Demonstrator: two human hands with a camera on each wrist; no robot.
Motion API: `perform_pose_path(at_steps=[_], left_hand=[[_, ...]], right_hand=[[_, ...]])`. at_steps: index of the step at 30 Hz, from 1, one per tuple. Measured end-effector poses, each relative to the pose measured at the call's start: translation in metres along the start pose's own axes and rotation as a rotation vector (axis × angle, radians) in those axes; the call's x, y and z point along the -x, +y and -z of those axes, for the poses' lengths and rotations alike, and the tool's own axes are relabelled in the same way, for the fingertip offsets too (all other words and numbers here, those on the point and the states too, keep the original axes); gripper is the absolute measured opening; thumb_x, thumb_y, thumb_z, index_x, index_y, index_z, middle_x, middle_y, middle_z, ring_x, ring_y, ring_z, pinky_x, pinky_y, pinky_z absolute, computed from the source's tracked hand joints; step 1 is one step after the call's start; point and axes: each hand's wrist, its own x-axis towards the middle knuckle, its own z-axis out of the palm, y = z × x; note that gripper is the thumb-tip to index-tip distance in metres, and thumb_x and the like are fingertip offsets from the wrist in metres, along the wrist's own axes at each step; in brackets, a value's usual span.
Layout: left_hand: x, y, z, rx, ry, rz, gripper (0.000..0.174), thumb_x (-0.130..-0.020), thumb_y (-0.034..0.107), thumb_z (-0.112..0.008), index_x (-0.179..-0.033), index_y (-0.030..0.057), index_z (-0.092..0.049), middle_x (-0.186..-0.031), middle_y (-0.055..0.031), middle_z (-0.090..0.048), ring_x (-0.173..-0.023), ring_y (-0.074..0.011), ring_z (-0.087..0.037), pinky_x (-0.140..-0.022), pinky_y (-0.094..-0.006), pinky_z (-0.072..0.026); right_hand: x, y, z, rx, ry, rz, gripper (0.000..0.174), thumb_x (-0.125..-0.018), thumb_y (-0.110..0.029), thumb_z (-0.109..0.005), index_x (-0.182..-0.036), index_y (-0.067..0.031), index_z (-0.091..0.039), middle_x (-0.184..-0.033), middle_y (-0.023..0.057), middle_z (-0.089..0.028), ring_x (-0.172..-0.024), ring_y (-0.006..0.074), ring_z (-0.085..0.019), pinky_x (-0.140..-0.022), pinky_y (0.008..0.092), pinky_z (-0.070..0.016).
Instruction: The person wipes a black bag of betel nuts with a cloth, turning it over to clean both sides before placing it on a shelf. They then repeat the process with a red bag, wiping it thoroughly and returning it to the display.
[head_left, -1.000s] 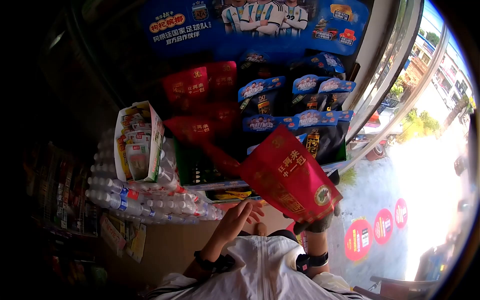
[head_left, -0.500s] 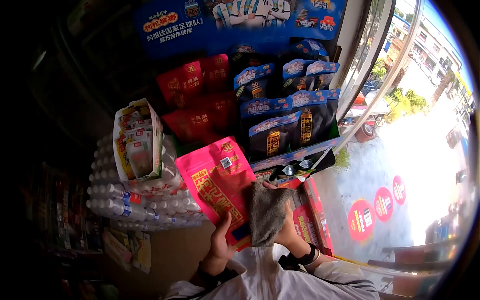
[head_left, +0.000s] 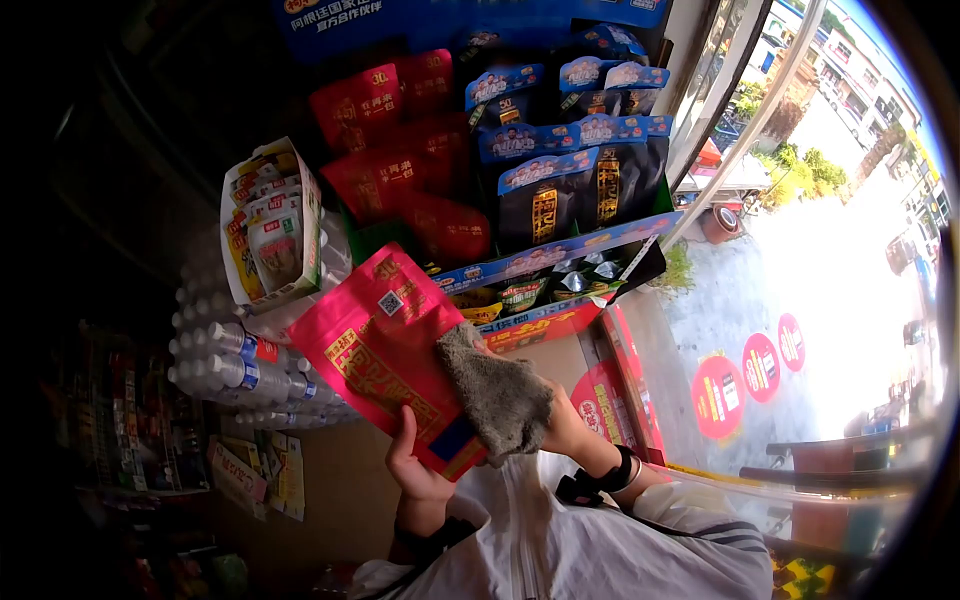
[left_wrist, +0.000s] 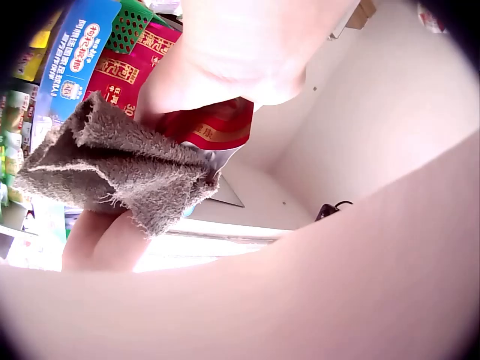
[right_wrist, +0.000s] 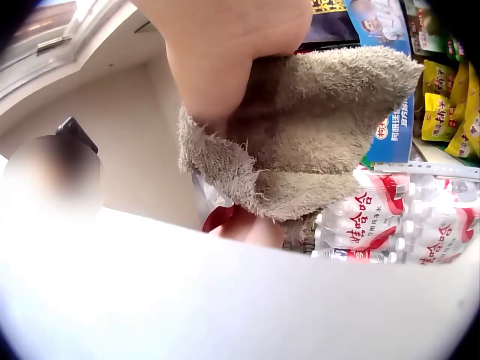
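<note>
A shiny pink-red snack pouch (head_left: 375,350) with gold lettering and a QR code is tilted in front of the display. My left hand (head_left: 418,472) grips its lower edge, thumb on the printed face and the other fingers hidden behind. In my right hand (head_left: 567,425) is a grey-brown fluffy cloth (head_left: 495,390), pressed along the pouch's right side. That cloth (right_wrist: 315,120) drapes over most of the right fingers in the right wrist view. The left wrist view shows the pouch's lower end (left_wrist: 217,127) under my left hand.
Red pouches (head_left: 375,185) and black pouches with blue tops (head_left: 545,200) stand in a display rack (head_left: 560,245). Left of it, a white box of sachets (head_left: 270,225) sits on packs of water bottles (head_left: 240,350). A glass door frame (head_left: 745,140) is at the right.
The pouch passed from my right side into my left hand and shows its other face. Over the last half second, pouch and cloth moved left, and the head view tilted down.
</note>
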Motion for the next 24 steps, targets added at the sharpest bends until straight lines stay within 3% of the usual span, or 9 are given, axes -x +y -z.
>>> perform_pose_path(at_steps=[2, 5, 7, 9, 11, 16, 19, 21, 24], left_hand=[[0.003, 0.0, 0.007, -0.044, 0.066, 0.001, 0.053, -0.093, 0.038, -0.039, -0.134, 0.0043, -0.031, -0.129, -0.0118, -0.046, -0.116, -0.0269, -0.047, -0.094, -0.0438, -0.0404], [0.005, -0.005, 0.042, -0.384, 0.131, 0.014, 0.055, -0.093, 0.041, -0.039, -0.133, 0.0049, -0.032, -0.129, -0.0108, -0.046, -0.117, -0.024, -0.046, -0.092, -0.0407, -0.0429], [0.001, -0.008, 0.055, -0.384, 0.158, -0.021, 0.056, -0.093, 0.044, -0.04, -0.132, 0.0048, -0.032, -0.123, -0.0099, -0.05, -0.109, -0.0211, -0.052, -0.084, -0.0367, -0.0475], [-0.002, -0.004, 0.087, -0.75, -0.067, 0.106, 0.055, -0.093, 0.043, -0.04, -0.131, 0.0046, -0.033, -0.116, -0.0095, -0.054, -0.097, -0.0199, -0.057, -0.076, -0.0359, -0.0492], [0.005, -0.005, 0.067, -0.719, -0.02, 0.103, 0.054, -0.093, 0.044, -0.04, -0.129, 0.0038, -0.035, -0.11, -0.0085, -0.056, -0.087, -0.018, -0.059, -0.07, -0.0346, -0.0494], [0.005, -0.009, 0.046, -0.487, -0.03, 0.107, 0.054, -0.093, 0.041, -0.043, -0.131, 0.0025, -0.033, -0.117, -0.0104, -0.053, -0.1, -0.0192, -0.057, -0.08, -0.0345, -0.0489], [0.008, -0.009, 0.04, -0.441, 0.047, 0.165, 0.055, -0.093, 0.043, -0.04, -0.13, 0.0036, -0.033, -0.118, -0.0117, -0.053, -0.099, -0.0219, -0.058, -0.073, -0.0381, -0.0528], [0.006, -0.013, 0.042, -0.428, 0.049, 0.182, 0.055, -0.093, 0.044, -0.039, -0.13, 0.0038, -0.034, -0.119, -0.0117, -0.053, -0.1, -0.0223, -0.058, -0.072, -0.0391, -0.0534], [0.006, -0.017, 0.039, -0.376, 0.058, 0.231, 0.055, -0.093, 0.045, -0.038, -0.13, 0.0042, -0.036, -0.119, -0.0114, -0.054, -0.101, -0.0223, -0.058, -0.071, -0.0399, -0.054]], right_hand=[[0.011, 0.004, -0.002, -0.011, -0.043, -0.12, 0.05, -0.066, -0.012, -0.071, -0.112, -0.0001, -0.054, -0.119, 0.0196, -0.053, -0.103, 0.0364, -0.054, -0.088, 0.0376, -0.0434], [0.016, 0.008, -0.001, -0.034, 0.044, -0.111, 0.04, -0.065, -0.011, -0.071, -0.101, -0.0006, -0.058, -0.105, 0.0174, -0.059, -0.093, 0.0362, -0.057, -0.082, 0.0385, -0.0461], [0.013, 0.007, -0.003, -0.029, 0.077, -0.111, 0.036, -0.063, -0.012, -0.073, -0.095, -0.0007, -0.06, -0.1, 0.0161, -0.061, -0.088, 0.0354, -0.059, -0.078, 0.0383, -0.0472], [0.011, 0.004, -0.003, 0.064, 0.106, -0.032, 0.037, -0.062, -0.012, -0.073, -0.095, -0.0006, -0.06, -0.098, 0.016, -0.061, -0.088, 0.0352, -0.059, -0.077, 0.0381, -0.0473], [0.015, 0.006, -0.003, 0.03, 0.087, -0.058, 0.037, -0.062, -0.012, -0.073, -0.095, -0.0005, -0.06, -0.098, 0.0162, -0.061, -0.088, 0.0351, -0.059, -0.077, 0.038, -0.0475], [0.019, 0.005, -0.001, -0.045, 0.081, -0.122, 0.035, -0.062, -0.01, -0.073, -0.093, 0.0005, -0.06, -0.095, 0.0158, -0.062, -0.085, 0.033, -0.061, -0.077, 0.0359, -0.048], [0.025, 0.012, 0.005, -0.207, 0.084, -0.247, 0.032, -0.065, -0.008, -0.072, -0.092, 0.0018, -0.06, -0.093, 0.0144, -0.063, -0.083, 0.0272, -0.063, -0.076, 0.033, -0.0479], [0.032, 0.022, 0.008, -0.268, 0.099, -0.279, 0.042, -0.063, -0.01, -0.078, -0.1, 0.0015, -0.061, -0.097, 0.0095, -0.065, -0.09, 0.0169, -0.061, -0.081, 0.0313, -0.0463], [0.033, 0.018, 0.013, -0.292, 0.109, -0.318, 0.039, -0.069, -0.006, -0.072, -0.105, 0.003, -0.059, -0.106, 0.0118, -0.062, -0.095, 0.0177, -0.059, -0.084, 0.0308, -0.0451]])
